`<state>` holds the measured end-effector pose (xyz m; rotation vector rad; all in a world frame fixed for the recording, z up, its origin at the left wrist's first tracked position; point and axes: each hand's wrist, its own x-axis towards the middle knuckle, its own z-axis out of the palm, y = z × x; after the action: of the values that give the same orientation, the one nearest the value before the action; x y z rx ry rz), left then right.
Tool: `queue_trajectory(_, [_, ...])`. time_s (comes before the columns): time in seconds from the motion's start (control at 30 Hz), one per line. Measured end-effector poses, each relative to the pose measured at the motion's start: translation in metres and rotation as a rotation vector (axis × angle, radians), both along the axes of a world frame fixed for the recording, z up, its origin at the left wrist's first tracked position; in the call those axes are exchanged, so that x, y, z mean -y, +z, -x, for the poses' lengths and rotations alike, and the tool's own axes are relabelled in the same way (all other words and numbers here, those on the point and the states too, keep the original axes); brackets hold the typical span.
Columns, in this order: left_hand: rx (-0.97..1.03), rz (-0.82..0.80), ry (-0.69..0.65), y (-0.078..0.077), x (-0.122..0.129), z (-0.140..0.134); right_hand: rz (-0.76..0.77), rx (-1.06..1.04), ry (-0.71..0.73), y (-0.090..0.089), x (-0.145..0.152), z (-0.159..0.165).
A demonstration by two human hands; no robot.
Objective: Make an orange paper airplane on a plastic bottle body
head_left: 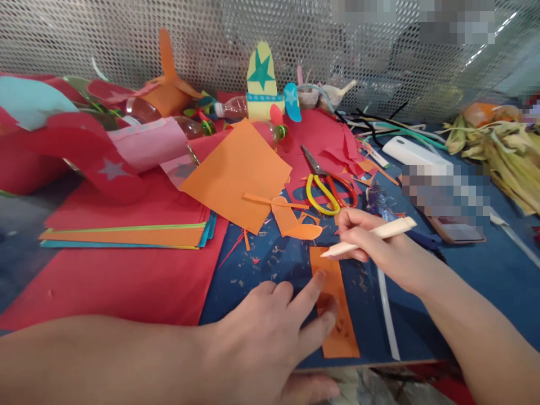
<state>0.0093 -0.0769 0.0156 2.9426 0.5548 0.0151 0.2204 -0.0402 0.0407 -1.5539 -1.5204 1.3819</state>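
An orange strip of paper [343,332] lies near the front edge of the blue table. My left hand [274,323] rests with spread fingers, two fingertips pressing on the strip. My right hand [367,239] grips a cream-coloured pen [386,229], its tip at the strip's far end. Just beyond that hand lie scissors with a yellow and a red handle [320,197], blades pointing away. Orange paper scraps [291,219] are scattered left of the scissors, beside a larger orange sheet [240,174].
A stack of coloured paper [126,219] sits at the left on a red sheet. Decorated plastic bottles [236,107] line the back before a perforated metal panel [211,34]. At right are a phone [462,230], a white device [415,154], a white strip [387,315] and dry husks [489,146].
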Motion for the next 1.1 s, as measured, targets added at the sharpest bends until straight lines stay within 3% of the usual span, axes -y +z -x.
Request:
queue_trajectory(0.2, [-0.027,0.009,-0.019,0.003,-0.001,-0.001,0.057,0.021,0.045,0.005,0.003,0.001])
queue_trajectory(0.3, [-0.022,-0.007,-0.002,0.002,0.001,0.000,-0.004,0.065,0.117,0.003,0.004,0.003])
queue_trajectory(0.47, [0.003,-0.008,-0.004,0.001,0.003,0.001,-0.060,0.092,0.116,-0.005,0.003,0.000])
queue_trajectory(0.73, [0.018,-0.032,-0.010,-0.002,0.002,0.002,-0.166,0.214,0.223,-0.003,0.003,0.002])
queue_trajectory(1.1, [0.018,-0.032,0.007,-0.001,0.001,0.000,-0.153,0.186,0.269,-0.006,0.006,0.004])
